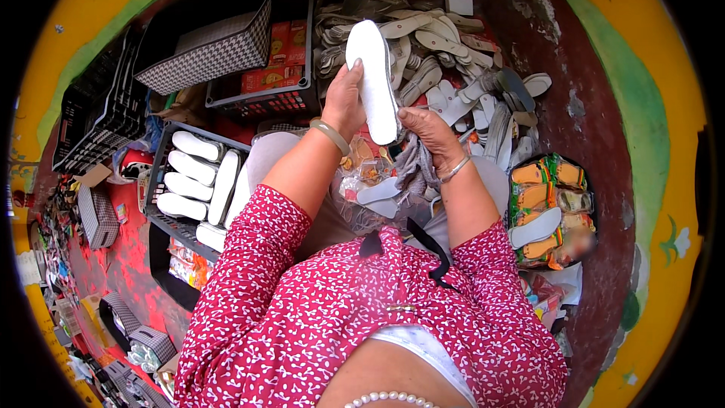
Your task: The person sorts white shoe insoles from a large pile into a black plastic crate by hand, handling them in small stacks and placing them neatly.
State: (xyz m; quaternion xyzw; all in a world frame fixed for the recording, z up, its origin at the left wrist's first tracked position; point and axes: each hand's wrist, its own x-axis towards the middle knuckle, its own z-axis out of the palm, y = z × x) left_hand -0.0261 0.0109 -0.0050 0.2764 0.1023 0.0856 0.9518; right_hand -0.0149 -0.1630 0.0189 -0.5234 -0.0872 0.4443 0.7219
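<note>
My left hand grips a white shoe insole along its left edge and holds it up in front of me, long side nearly upright. A greyish layer shows along its right side, so it may be a stacked pair. With my right hand I hold a bunched grey cloth, thumb and fingertips close to the insole's lower right edge. Whether those fingertips touch the insole I cannot tell. Below, between my knees, lie clear plastic bags with small items and a light grey insole.
A heap of loose insoles fills the far side against the wall. To the left, a dark crate holds several white insoles. Behind it stand a houndstooth basket and a black crate with red boxes. Packaged orange insoles lie right.
</note>
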